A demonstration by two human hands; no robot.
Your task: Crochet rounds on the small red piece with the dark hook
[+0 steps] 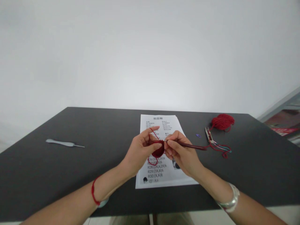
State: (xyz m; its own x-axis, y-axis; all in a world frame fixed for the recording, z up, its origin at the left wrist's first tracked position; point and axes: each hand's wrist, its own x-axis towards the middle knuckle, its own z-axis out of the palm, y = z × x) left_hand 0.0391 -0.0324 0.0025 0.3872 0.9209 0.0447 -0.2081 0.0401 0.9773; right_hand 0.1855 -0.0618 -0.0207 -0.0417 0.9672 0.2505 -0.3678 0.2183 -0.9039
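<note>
Over a printed pattern sheet (150,182), my left hand (140,151) pinches a small dark red crochet piece (158,152) between thumb and fingers. Red yarn runs up over its raised index finger, and a loose loop of yarn (152,161) hangs below the piece. My right hand (179,151) grips a crochet hook (193,146) with a dark red handle, which points out to the right. The hook's thin metal tip meets the top edge of the piece, close to the left fingertips. The hands partly cover the print on the sheet.
A grey-handled crochet hook (62,143) lies at the left of the black table (105,125). To the right are a ball of red yarn (222,122), small scissors (208,135) among yarn strands, and a purple stitch marker (198,135). A white wall stands behind.
</note>
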